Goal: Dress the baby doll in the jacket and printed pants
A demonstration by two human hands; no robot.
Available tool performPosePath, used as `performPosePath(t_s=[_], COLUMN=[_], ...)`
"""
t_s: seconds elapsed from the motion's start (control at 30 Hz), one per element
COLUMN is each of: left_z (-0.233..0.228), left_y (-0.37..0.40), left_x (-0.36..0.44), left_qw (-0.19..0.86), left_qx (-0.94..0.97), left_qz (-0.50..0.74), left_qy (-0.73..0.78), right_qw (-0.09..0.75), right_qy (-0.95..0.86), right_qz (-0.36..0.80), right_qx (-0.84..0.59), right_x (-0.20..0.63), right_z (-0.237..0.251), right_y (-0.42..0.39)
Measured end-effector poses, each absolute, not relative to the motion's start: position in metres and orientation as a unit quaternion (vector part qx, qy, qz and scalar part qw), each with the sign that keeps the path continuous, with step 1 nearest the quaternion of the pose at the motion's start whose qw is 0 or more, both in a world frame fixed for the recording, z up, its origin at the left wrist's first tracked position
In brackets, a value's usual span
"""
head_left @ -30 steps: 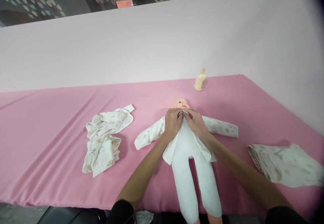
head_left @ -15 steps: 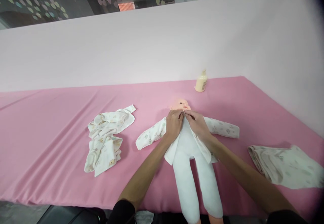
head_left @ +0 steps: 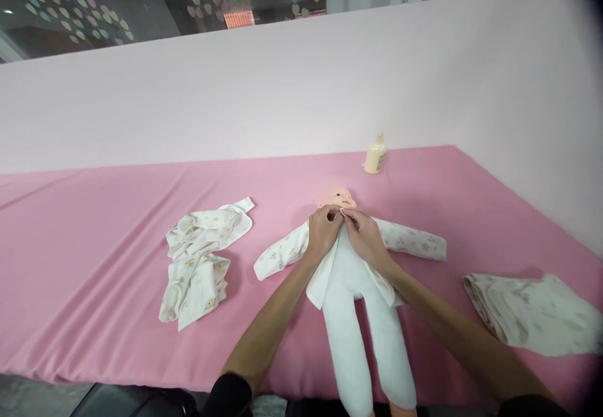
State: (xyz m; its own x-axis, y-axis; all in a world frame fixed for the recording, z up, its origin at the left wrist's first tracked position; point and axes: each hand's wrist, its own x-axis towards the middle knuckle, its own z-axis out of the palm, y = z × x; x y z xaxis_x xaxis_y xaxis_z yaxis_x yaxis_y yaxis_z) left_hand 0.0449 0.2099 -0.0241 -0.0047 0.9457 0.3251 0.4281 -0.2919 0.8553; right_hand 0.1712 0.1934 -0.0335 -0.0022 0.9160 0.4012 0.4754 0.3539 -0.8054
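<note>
White printed jacket (head_left: 321, 284) on doll (head_left: 354, 276); left hand (head_left: 324, 232) and right hand (head_left: 364, 236) both pinching its neck edge. Far bottle (head_left: 374, 158): label (head_left: 380, 162) too small for reading.

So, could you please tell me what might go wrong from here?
The doll has its lower legs past the pink sheet's near edge, so a tug might shift it. The left hand and right hand cover much of the printed shirt's collar, so its edges could misalign. Its open lower flaps may slip too.

Black sleeves (head_left: 229, 395), apparently short or pushed up; fingers (head_left: 356, 215) bare.
</note>
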Motion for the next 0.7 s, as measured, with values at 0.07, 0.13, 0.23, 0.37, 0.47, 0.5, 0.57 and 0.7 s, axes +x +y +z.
performPosePath(t_s=[0.07,0.13,0.23,0.37,0.47,0.5,0.57,0.7], left_z=[-0.027,-0.029,-0.030,-0.030,-0.032,-0.032,-0.032,-0.032], left_y=[0.211,0.212,0.214,0.217,0.219,0.219,0.220,0.220], left_x=[0.044,0.044,0.043,0.040,0.038,0.038,0.038,0.040], left_qw=[0.300,0.318,0.329,0.344,0.366,0.373,0.380,0.359], left_qx=[0.624,0.611,0.611,0.605,0.597,0.596,0.598,0.607], left_qz=[0.497,0.508,0.508,0.513,0.506,0.504,0.503,0.512], left_qy=[0.523,0.517,0.510,0.503,0.503,0.502,0.495,0.490], right_qw=[0.477,0.477,0.473,0.456,0.447,0.445,0.436,0.405], right_qy=[-0.678,-0.682,-0.687,-0.696,-0.708,-0.713,-0.723,-0.731], right_qz=[0.218,0.211,0.204,0.207,0.205,0.198,0.175,0.107], right_qx=[-0.516,-0.513,-0.513,-0.514,-0.507,-0.505,-0.507,-0.539], right_x=[0.171,0.171,0.170,0.171,0.172,0.173,0.173,0.171], right_z=[-0.035,-0.035,-0.034,-0.031,-0.028,-0.028,-0.028,-0.030], right_y=[0.193,0.193,0.191,0.189,0.187,0.186,0.184,0.178])
